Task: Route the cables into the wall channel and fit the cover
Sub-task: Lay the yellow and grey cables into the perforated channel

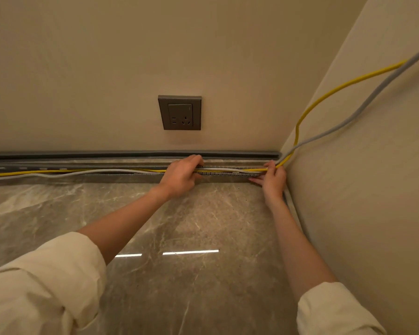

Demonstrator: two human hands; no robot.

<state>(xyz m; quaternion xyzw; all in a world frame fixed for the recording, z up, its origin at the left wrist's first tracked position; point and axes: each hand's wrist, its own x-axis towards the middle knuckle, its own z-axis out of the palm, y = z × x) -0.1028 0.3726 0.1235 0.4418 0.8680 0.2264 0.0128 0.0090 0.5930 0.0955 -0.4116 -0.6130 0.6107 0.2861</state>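
**Cables only half seated at the corner, with slack waiting to spring out**

Cables, one yellow cable (324, 95) and one grey cable (363, 107), are running down the right-hand wall, turning at the corner and lying along the open wall channel (224, 173) at the foot of the back wall, below the socket (179, 112).

The left hand (182, 175) is resting over the channel with its fingers curled onto the cables, pressing them in. The right hand (272, 178) is working at the corner, its fingers curled round both cables where they are bending into the run.

Further left, past the left hand, the cables are sagging forward over the channel's front lip and are not seated there. That looks like the main risk: if either hand is easing off, the stiffness of the bend at the corner could be pulling the pressed stretch back out.

The two cables are also crossing one another near the corner, and a crossing left inside would likely be stopping the cover from closing flush. Which strip is the cover is unclear, though a long grey strip (131, 154) is lying along the wall just above the channel.
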